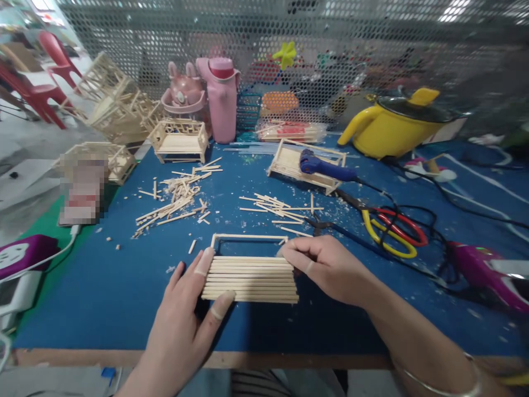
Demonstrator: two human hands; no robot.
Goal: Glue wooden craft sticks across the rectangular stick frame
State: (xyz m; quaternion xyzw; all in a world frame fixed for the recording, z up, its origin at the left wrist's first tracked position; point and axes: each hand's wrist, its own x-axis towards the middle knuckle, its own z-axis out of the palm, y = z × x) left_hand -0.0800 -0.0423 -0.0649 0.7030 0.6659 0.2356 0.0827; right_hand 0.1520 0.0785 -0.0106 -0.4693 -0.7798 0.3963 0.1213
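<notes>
A small panel of parallel wooden sticks (252, 280) lies near the front of the blue table, with a thin stick frame (250, 237) rising at its far side. My left hand (192, 303) grips the panel's left end, thumb on the near edge and a finger at the far left corner. At the far right corner, my right hand (326, 267) is closed in a pinch; whether a small piece sits between its fingertips is hidden. Tape wraps some fingers. Beyond the panel are loose sticks (275, 207) and another stick pile (177, 198).
A blue glue gun (326, 167) rests on a stick model (285, 160). Scissors (392, 231), pliers (318, 223) and cables lie right. Behind stand a yellow pot (384, 129), pink bottle (223, 105) and small wooden bench (179, 140). A phone (85, 190) is left.
</notes>
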